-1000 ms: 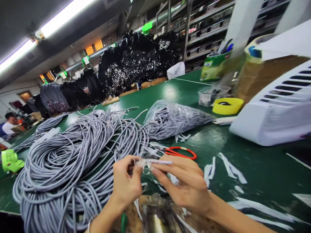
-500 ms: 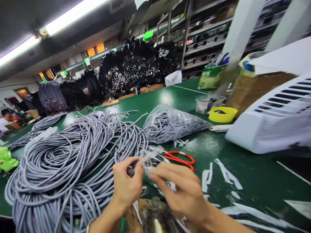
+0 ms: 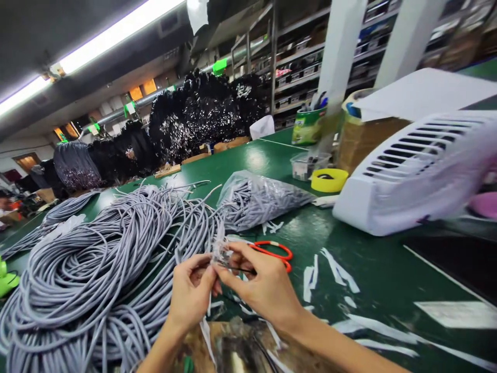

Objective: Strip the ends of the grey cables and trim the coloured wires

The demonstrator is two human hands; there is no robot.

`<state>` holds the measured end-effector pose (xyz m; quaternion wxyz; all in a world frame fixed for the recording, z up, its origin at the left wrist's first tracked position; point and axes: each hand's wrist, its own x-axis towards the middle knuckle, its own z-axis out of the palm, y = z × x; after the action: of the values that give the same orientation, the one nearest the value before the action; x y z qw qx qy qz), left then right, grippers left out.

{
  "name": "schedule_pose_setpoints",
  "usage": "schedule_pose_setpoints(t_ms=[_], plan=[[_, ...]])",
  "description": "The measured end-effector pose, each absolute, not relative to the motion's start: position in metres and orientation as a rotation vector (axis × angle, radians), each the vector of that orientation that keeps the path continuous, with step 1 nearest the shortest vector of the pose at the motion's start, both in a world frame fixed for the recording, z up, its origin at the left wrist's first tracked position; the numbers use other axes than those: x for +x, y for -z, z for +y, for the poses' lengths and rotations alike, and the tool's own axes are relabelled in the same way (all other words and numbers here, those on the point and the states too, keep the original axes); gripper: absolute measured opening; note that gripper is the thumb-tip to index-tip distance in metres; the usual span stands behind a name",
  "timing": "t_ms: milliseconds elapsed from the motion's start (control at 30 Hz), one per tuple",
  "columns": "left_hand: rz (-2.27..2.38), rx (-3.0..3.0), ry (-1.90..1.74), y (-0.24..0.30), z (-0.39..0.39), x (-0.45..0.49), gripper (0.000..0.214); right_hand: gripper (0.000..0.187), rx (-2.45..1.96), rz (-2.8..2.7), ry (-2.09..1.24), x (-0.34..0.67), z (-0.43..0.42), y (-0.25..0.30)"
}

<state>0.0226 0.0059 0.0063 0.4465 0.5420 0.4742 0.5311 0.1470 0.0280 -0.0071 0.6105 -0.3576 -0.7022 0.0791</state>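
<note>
My left hand [image 3: 194, 287] is closed in a pinch, its thumb and fingertips meeting those of my right hand. Frayed whitish, partly see-through strands [image 3: 220, 251] stick up between the two sets of fingertips; what they belong to is hidden. My right hand [image 3: 264, 285] pinches at the same spot from the other side, and a thin dark piece shows under its fingers. Just behind the right hand lie scissors with red handles [image 3: 277, 252]. Large coils of grey cable [image 3: 97, 248] spread beside my left hand.
Behind the hands lies a clear bag of short grey cable pieces [image 3: 260, 202]. White strips [image 3: 337, 272] litter the green table [image 3: 310, 228] at right. A white slotted housing [image 3: 407, 181], yellow tape roll [image 3: 329, 180] and clear tub [image 3: 306, 166] stand beyond. A worn block [image 3: 202, 342] sits below my hands.
My right hand has come in against my left hand, and their fingertips now meet around the strands. The view has swung to the right, so the table's things appear further left.
</note>
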Motion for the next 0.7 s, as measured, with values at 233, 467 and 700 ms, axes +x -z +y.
schedule_pose_setpoints(t_ms=[233, 467, 700], plan=[[1.291, 1.472, -1.306, -0.004, 0.002, 0.022, 0.025, 0.024, -0.862, -1.548, -0.269, 0.153, 0.028, 0.001], [1.385, 1.427, -1.402, -0.008, 0.002, 0.018, 0.025, 0.017, -0.913, -1.310, -0.304, 0.157, 0.030, -0.003], [1.381, 1.357, -1.491, -0.012, 0.003, 0.017, 0.020, 0.028, -0.751, -1.757, -0.278, 0.143, 0.016, 0.005]])
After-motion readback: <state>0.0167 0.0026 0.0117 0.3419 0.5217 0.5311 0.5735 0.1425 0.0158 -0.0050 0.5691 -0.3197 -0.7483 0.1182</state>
